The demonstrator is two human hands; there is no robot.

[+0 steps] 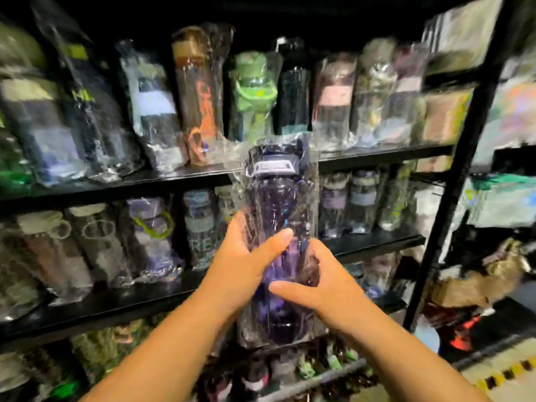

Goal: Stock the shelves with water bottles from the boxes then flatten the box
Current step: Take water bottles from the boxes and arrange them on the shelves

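Head view, forward-down, near shelves [116, 185]

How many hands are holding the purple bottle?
2. The left hand grips the purple bottle on its left side; the right hand grips lower on its right. None seem hidden.

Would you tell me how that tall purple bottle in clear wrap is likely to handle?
The tall purple bottle in clear plastic wrap is probably slippery: its wrap looks glossy and loose, and left hand and right hand both grip it. See-through and seemingly empty, likely light. Tall and narrow, it may tip.
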